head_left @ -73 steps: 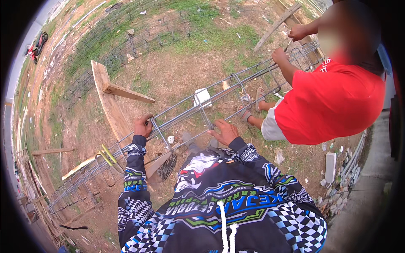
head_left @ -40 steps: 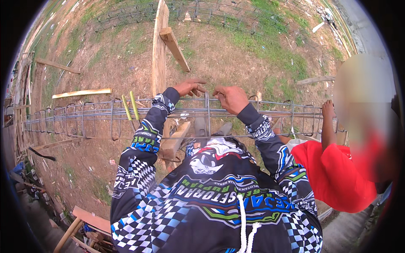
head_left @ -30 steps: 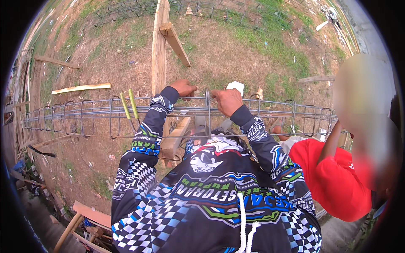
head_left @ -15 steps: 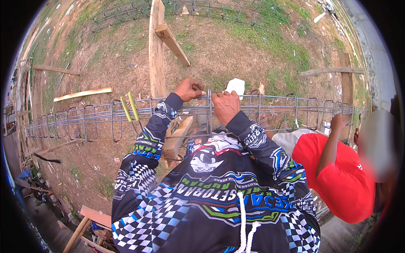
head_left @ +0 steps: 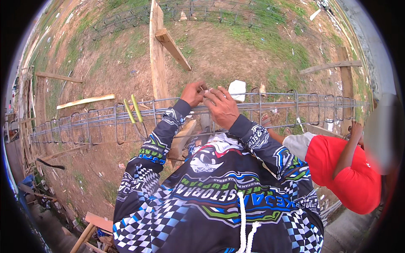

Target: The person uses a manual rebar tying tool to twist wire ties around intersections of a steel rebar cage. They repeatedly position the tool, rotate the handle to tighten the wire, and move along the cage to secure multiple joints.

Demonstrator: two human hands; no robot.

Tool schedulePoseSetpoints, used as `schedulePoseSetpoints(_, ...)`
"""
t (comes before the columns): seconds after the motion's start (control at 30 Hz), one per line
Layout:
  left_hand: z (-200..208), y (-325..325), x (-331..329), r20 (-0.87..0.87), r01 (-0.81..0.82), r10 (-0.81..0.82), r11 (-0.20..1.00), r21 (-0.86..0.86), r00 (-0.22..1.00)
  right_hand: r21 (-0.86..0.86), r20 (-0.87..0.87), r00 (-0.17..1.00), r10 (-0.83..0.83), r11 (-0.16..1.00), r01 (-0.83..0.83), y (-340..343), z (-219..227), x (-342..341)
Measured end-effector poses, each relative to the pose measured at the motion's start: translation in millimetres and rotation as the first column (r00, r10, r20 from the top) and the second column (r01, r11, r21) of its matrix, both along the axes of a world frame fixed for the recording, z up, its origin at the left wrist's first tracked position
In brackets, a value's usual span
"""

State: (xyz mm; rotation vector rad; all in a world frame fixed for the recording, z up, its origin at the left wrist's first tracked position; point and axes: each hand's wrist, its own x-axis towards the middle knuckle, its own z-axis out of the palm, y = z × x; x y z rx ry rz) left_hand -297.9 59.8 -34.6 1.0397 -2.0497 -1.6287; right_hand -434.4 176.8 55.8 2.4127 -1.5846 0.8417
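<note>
One bare left hand [head_left: 194, 93] and one bare right hand [head_left: 221, 107] are working close together, grip unclear, at the far side of a long grey steel-bar cage [head_left: 276, 104], rectangular steel hoops [head_left: 296, 106] already standing left and right, the spot between apparently unfinished.

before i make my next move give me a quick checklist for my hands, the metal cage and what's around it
1. Left hand at the metal cage's far edge: ok.
2. Right hand close beside it: ok.
3. Grip between the fingertips: cannot tell, too small and partly hidden.
4. Yellow-handled tool out of both hands: ok, left of them.
5. Co-worker's hand apart from yours: ok, far to the right.
6. Cage resting on the timber below: cannot tell.
</note>
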Motion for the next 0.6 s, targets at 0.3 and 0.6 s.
schedulePoseSetpoints(0.3, -17, -11, 11, -0.081, 0.213, -0.205, 0.972, 0.104, 0.975, 0.349, 0.225, 0.909, -0.350, 0.900, 0.261, 45, -57, -22)
schedulePoseSetpoints(0.6, -12, -13, 12, -0.067, 0.189, -0.178, 0.951, 0.247, 0.982, 0.364, 0.357, 0.926, -0.122, 0.931, -0.017, 26, -64, -5)
